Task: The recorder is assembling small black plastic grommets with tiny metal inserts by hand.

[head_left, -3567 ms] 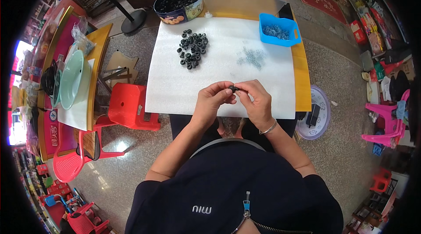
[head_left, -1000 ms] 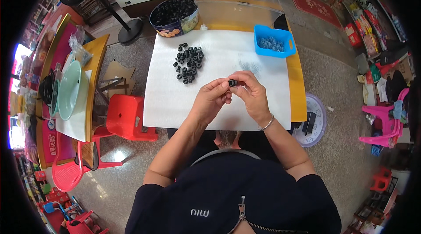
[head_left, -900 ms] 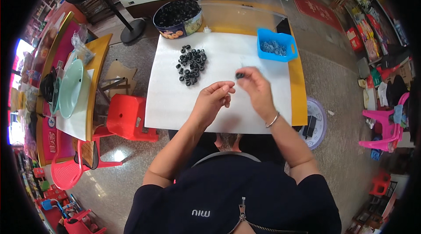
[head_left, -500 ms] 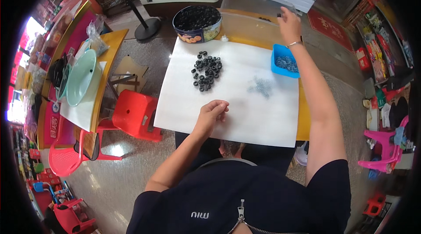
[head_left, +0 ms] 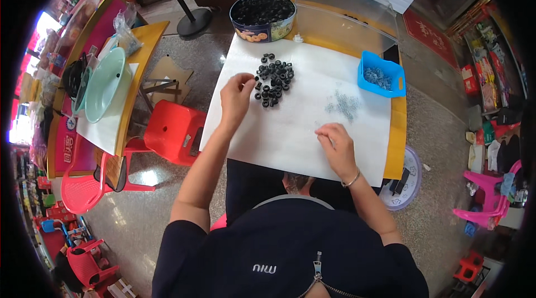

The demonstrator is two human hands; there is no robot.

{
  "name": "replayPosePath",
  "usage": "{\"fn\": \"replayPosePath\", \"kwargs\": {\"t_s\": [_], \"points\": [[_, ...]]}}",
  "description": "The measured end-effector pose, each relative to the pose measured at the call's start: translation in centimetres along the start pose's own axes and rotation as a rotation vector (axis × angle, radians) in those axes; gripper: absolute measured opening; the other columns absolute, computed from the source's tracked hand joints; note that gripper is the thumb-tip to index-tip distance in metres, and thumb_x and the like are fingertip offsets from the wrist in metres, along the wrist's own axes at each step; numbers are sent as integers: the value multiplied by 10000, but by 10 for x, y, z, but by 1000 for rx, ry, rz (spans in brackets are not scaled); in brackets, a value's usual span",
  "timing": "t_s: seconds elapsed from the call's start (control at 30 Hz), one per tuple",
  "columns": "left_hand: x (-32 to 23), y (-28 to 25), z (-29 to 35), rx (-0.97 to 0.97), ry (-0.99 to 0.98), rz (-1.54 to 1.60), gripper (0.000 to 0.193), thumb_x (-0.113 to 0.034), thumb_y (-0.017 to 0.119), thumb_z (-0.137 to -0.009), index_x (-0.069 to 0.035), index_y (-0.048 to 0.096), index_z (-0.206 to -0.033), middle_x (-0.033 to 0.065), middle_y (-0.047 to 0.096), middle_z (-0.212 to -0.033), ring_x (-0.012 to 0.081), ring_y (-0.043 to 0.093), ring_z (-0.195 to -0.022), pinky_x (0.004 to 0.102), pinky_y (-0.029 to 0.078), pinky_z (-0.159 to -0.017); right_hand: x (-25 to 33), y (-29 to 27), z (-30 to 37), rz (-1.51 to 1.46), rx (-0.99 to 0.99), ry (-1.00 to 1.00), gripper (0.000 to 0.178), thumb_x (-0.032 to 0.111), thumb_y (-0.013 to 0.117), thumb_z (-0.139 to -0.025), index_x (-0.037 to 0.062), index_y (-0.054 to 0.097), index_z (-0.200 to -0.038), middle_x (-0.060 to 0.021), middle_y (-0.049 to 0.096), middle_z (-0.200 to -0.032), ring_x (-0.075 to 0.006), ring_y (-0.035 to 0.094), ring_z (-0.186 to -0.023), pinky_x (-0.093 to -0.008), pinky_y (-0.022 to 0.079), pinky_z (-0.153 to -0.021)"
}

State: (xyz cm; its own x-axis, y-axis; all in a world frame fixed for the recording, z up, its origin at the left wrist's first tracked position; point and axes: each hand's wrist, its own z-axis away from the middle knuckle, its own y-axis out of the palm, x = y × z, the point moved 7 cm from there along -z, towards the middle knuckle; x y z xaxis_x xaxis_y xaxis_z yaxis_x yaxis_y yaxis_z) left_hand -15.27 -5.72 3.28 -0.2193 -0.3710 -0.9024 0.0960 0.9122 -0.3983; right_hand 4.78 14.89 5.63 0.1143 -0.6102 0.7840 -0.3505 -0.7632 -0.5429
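Observation:
On the white sheet (head_left: 296, 130) lies a loose pile of small black ring-shaped pieces (head_left: 274, 81). My left hand (head_left: 237, 99) is at the pile's left edge, thumb and fingers pinched on one black ring at their tips. Lower right, my right hand (head_left: 338, 150) hovers over the sheet with thumb and index finger together; anything between them is too small to make out. Just beyond it is a scatter of tiny grey-blue, metallic-looking pieces (head_left: 343, 106). A blue plastic basket (head_left: 398, 91) at the sheet's right edge holds many more of these.
At the far left table corner stands a round tin (head_left: 262, 34) full of black pieces. Beside it is a clear plastic bin (head_left: 340, 21) with a few dark pieces. A red stool (head_left: 172, 130) and a side table with a green basin (head_left: 109, 88) are to the left.
My right hand has come back from the clear bin to the near part of the sheet. My left hand has moved forward and left to the black pile and pinched a ring.

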Motion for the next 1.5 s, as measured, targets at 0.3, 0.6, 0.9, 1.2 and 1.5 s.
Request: {"fn": "replayPosePath", "kwargs": {"t_s": [0.3, 0.6, 0.9, 1.2, 1.5], "points": [[21, 13, -29, 133, 71, -263, 202, -128, 633, -830, -1, 652, -986, 111, 634, -903, 189, 611, -773, 299, 482, -717, 0, -4, 24, -23, -11, 35, 101, 1, 584, -807, -1, 640, -891, -108, 609, -883, -218, 595, -799, -289, 472, -709], [-35, 53, 80, 559, -512, 1217, 286, -137, 600, -883, 37, 581, -1109, 118, 627, -952, 135, 585, -761, 236, 480, -675, 35, -5, 5, -215, -96, -28, 144, -10, 606, -805, 16, 630, -945, -97, 604, -883, -195, 590, -711, -279, 477, -651], [-68, 74, 136, 659, -557, 1226, 296, -132, 614, -877, 23, 594, -1128, 76, 625, -955, 134, 586, -787, 250, 457, -690, 63, -10, 1, -125, -145, -150, 276, 12, 636, -766, 52, 633, -1039, -104, 530, -1013, -197, 545, -870, -294, 465, -758], [-74, 64, 131, 434, -223, 850, 331, -28, 638, -838, -15, 555, -1157, 54, 605, -978, 120, 580, -862, 246, 479, -717, 53, -11, 11, -257, -162, -13, 231, 2, 631, -775, 45, 637, -1002, -92, 584, -978, -179, 567, -862, -285, 474, -749], [-79, 65, 136, 373, -35, 695, 259, -35, 598, -876, 13, 565, -1129, 56, 615, -971, 113, 578, -852, 245, 479, -772, 28, 1, 18, -452, -190, 106, 161, 34, 616, -835, 3, 613, -994, -76, 636, -872, -132, 609, -770, -264, 496, -701]]}}
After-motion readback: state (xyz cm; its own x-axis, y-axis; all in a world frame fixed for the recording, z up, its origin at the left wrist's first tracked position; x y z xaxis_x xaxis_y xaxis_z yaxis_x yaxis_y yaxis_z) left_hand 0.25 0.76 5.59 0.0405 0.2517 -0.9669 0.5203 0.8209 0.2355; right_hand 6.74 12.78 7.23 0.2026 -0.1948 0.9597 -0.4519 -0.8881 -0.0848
